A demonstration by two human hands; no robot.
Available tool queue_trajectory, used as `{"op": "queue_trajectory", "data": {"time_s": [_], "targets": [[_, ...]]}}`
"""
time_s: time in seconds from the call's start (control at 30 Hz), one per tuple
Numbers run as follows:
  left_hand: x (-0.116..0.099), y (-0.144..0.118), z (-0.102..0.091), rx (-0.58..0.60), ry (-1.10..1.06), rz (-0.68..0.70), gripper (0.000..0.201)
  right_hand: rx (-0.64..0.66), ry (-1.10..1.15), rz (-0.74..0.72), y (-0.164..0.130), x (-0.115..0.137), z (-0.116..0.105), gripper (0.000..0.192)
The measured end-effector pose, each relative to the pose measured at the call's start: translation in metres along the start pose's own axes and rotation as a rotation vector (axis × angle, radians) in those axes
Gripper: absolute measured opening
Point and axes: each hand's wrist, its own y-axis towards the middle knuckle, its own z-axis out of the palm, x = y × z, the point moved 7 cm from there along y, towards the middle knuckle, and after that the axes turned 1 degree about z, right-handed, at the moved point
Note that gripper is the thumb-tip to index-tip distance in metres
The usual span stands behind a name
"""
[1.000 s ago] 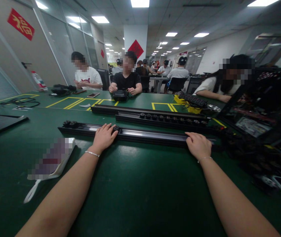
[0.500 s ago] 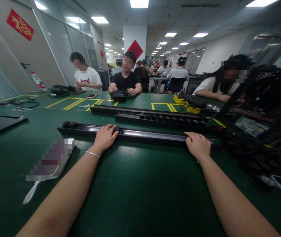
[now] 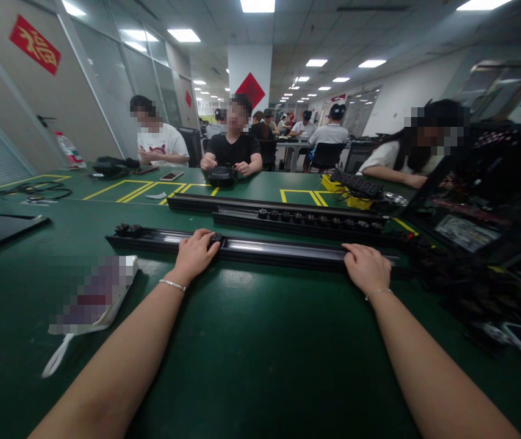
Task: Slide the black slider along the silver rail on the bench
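A long black rail [image 3: 283, 249] with a shiny inner channel lies across the green table [image 3: 260, 353] in front of me. My left hand [image 3: 199, 253] is closed around a small black block [image 3: 216, 237] seated in the rail's channel. Toward the right end, my right hand [image 3: 368, 267] grips the rail, its fingers bent over the edge and partly hidden. Small black pieces [image 3: 127, 229] sit in the rail's left end. Behind it lies a shorter black rail [image 3: 237, 217] with a row of several black pieces [image 3: 310, 217], and another long black rail [image 3: 224, 202].
At the left lie a phone-like item with a white strap [image 3: 59, 353] and a dark flat panel [image 3: 4, 228]. Dark parts [image 3: 462, 286] crowd the right side, near yellow trays [image 3: 359, 202]. Across the table sit a person in black [image 3: 233, 149] and others.
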Motion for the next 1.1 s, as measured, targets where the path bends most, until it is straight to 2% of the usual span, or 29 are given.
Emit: {"op": "queue_trajectory", "data": {"time_s": [0.1, 0.4, 0.6, 0.9, 1.1], "targets": [[0.0, 0.001, -0.001, 0.01, 0.03, -0.009, 0.048, 0.009, -0.002, 0.001, 0.0, 0.0, 0.0, 0.042], [-0.003, -0.001, 0.001, 0.139, 0.016, 0.013, 0.053, 0.007, -0.002, 0.006, 0.0, 0.0, 0.0, 0.041], [-0.006, 0.0, 0.005, 0.179, 0.01, 0.063, 0.059, 0.0, -0.008, 0.01, -0.001, 0.001, -0.001, 0.041], [-0.01, 0.0, 0.004, 0.185, 0.016, 0.082, 0.061, 0.014, -0.017, 0.006, -0.001, 0.001, -0.001, 0.041], [-0.01, 0.0, 0.001, 0.114, -0.006, 0.054, 0.057, 0.012, -0.019, 0.003, 0.0, 0.0, 0.0, 0.041]]}}
